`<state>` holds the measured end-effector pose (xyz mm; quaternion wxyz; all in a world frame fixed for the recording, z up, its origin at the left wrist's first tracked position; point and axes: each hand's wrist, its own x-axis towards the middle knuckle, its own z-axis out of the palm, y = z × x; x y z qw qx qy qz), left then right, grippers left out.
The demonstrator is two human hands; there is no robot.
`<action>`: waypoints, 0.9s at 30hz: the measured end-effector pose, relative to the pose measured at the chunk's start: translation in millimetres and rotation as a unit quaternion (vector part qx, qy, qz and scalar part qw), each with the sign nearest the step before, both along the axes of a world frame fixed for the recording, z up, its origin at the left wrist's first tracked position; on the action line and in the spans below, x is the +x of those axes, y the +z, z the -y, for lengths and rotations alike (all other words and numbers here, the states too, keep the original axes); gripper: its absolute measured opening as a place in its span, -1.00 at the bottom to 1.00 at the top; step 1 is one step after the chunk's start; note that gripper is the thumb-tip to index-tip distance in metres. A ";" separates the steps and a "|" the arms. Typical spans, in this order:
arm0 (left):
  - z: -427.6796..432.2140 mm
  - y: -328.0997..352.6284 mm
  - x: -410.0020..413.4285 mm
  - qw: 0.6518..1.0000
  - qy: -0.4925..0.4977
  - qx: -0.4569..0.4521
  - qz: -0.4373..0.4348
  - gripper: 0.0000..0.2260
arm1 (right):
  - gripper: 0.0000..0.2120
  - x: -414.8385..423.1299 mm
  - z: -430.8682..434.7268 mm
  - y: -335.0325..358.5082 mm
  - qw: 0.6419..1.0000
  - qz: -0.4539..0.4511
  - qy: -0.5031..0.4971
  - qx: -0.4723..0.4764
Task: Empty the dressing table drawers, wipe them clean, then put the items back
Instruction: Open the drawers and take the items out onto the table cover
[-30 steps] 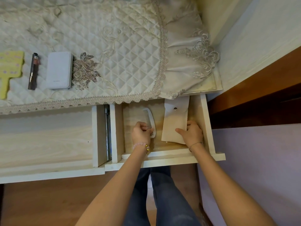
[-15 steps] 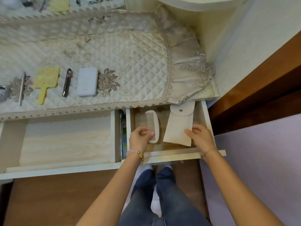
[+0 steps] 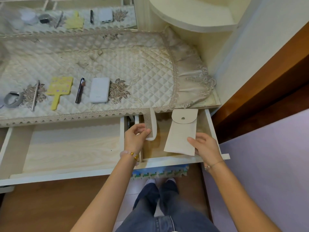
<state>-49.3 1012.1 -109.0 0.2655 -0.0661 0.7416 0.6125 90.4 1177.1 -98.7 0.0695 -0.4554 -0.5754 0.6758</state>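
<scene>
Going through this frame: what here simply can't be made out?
- Inside of the pouch: head view, closed flap covers it.
- Rear of the small drawer: head view, table cover overhangs it.
- Lettering on the power bank: head view, too small.
- Lower teeth of the comb: head view, left hand covers them.

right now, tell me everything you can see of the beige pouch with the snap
The pouch is a flat beige sleeve, cloth-like, its rounded flap shut by one metal snap. It lies lengthwise over the right drawer, flap end away from the person. The right hand pinches its near right corner; whether it rests on the drawer floor I cannot tell. The comb in the left hand is apart from it.
</scene>
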 end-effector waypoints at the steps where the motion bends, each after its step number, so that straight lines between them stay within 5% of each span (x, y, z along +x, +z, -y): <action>1: 1.4 1.3 -2.6 1.000 0.001 0.001 0.002 -0.83 | -0.86 1.1 0.0 2.6 1.000 -0.001 -0.002 0.003; 17: -15.7 14.4 -66.5 0.999 0.010 0.032 0.009 -0.84 | -0.83 -76.1 -27.4 20.9 0.999 -0.032 0.019 0.038; 27: -40.9 2.4 -144.0 0.998 0.025 -0.049 -0.017 -0.75 | -0.73 -190.7 -52.8 -5.8 0.993 -0.031 0.072 0.084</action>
